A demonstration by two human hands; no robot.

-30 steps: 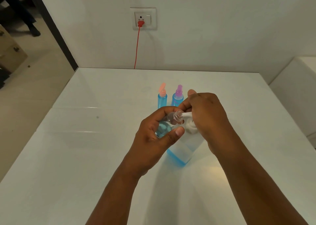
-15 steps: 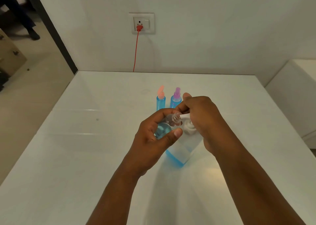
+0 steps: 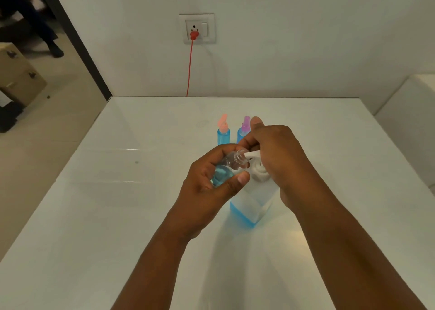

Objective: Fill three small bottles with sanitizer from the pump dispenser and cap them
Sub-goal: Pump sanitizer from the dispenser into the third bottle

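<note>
My left hand (image 3: 211, 185) grips a small clear bottle (image 3: 229, 166), tilted, partly filled with blue liquid, its open mouth against the white nozzle of the pump dispenser (image 3: 251, 206). My right hand (image 3: 277, 154) rests over the dispenser's pump head, hiding most of it. The dispenser is a clear square bottle with a low layer of blue liquid, standing on the white table (image 3: 117, 215). Behind the hands stand two small blue-filled bottles: one with a pink-orange cap (image 3: 223, 130), one with a purple cap (image 3: 244, 129), partly hidden by my right fingers.
A wall socket (image 3: 197, 28) holds a red plug with a red cord (image 3: 189, 69) that drops behind the table's far edge. A white surface (image 3: 414, 121) stands to the right. The floor and cardboard boxes (image 3: 16, 74) lie to the left.
Both hands keep their hold at the nozzle. The view has shifted slightly; the hands and bottles have hardly moved.
</note>
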